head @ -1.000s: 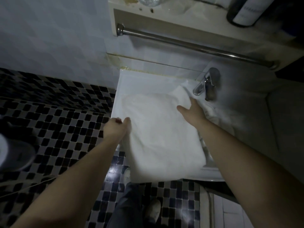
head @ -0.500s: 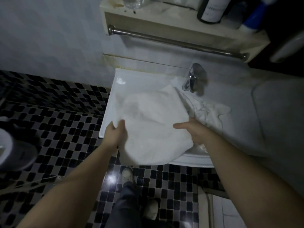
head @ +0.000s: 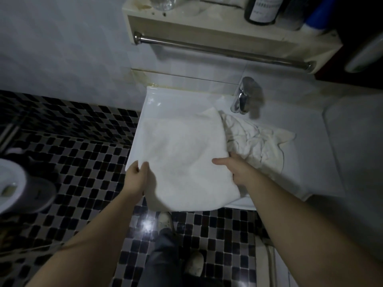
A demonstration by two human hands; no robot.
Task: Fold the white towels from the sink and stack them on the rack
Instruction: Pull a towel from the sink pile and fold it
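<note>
A folded white towel (head: 182, 158) lies over the left part of the white sink (head: 153, 100), and its near edge hangs past the sink's front. My left hand (head: 137, 175) grips the towel's left near edge. My right hand (head: 234, 166) holds its right edge, thumb on top and fingers tucked underneath. A crumpled white towel (head: 257, 143) sits in the basin to the right, below the tap (head: 242, 98). Above on the wall is the rack (head: 228, 30), a shelf with a metal bar (head: 223, 51) under it.
Bottles and a clear container stand on the shelf (head: 261, 9). A toilet (head: 18, 183) is at the left. Black and grey mosaic tiles (head: 78, 162) cover the floor. My legs and shoes (head: 165, 220) are below the sink. A counter (head: 352, 131) extends right.
The right hand has come back from the towel's far corner to its near right edge. Both hands now hold the towel nearer to me, and the crumpled towel shows more.
</note>
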